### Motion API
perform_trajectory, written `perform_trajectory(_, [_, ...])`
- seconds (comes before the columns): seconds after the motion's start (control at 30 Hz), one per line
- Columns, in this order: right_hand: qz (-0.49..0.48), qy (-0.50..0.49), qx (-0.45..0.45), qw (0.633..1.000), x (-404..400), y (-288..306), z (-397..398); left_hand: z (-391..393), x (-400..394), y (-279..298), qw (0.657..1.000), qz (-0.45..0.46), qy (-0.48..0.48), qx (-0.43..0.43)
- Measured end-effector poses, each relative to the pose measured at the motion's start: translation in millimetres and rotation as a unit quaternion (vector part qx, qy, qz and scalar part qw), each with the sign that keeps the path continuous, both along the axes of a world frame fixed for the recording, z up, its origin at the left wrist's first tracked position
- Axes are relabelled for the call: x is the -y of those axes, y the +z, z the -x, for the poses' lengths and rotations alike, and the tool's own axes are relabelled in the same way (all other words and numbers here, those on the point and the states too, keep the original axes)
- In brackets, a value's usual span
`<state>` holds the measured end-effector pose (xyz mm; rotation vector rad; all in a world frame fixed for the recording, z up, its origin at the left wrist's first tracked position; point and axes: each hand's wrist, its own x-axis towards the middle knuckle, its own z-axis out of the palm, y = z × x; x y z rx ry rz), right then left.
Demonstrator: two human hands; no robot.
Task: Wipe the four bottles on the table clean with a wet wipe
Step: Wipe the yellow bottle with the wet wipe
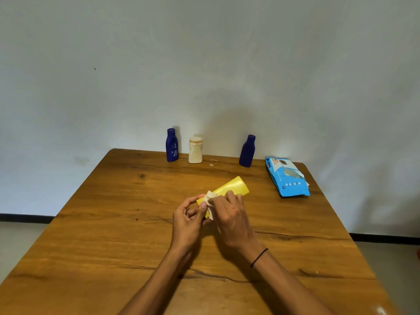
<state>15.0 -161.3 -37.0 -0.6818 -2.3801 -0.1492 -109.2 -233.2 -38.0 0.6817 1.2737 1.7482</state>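
Centre of frame: we are holding a yellow bottle [231, 188] tilted above the worktop [113, 223], our left hand [187, 218] gripping its lower end, our right hand [229, 214] pinching a wet wipe [210, 196] against it. Upper centre: two blue bottles [172, 145] [247, 151] and a cream bottle [195, 150] are standing upright. Right: a blue wipes pack [287, 177] is lying flat.

Yellow bottle's [234, 186] near end behind hands

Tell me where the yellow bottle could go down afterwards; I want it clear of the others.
Bare wood lies left of the left hand, and between the white bottle and right blue bottle. It is crowded by the wipes pack.
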Motion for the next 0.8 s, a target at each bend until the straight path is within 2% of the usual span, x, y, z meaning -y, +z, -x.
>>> perform_trajectory(0.1, [-0.021,0.002,0.013,1.0,-17,2,-24,1,1,-1,1.0,0.006,0.003,0.027])
perform_trajectory(0.3, [0.011,-0.154,-0.088,0.984,-49,10,-41,-1,0,5,1.0,0.006,0.0,0.028])
perform_trajectory(0.37, [0.027,-0.13,-0.085,0.987,-30,4,-29,-2,-1,6,0.999,0.004,0.003,0.033])
perform_trajectory(0.47, [0.007,-0.019,-0.048,0.999,3,-6,-14,-5,1,8,0.998,0.005,0.006,0.056])
perform_trajectory(0.53, [-0.03,0.043,-0.01,0.999,4,-9,-17,-6,2,7,0.998,0.005,0.007,0.059])
perform_trajectory(0.6, [-0.045,0.054,0.003,0.998,-11,-8,-28,-5,4,5,0.998,0.004,0.006,0.059])
perform_trajectory(0.7, [-0.013,-0.03,-0.057,0.998,-43,-3,-46,-2,6,4,0.999,0.007,0.009,0.051])
perform_trajectory(0.8, [0.022,-0.137,-0.124,0.982,-54,10,-51,-4,6,7,0.999,0.003,0.007,0.041])
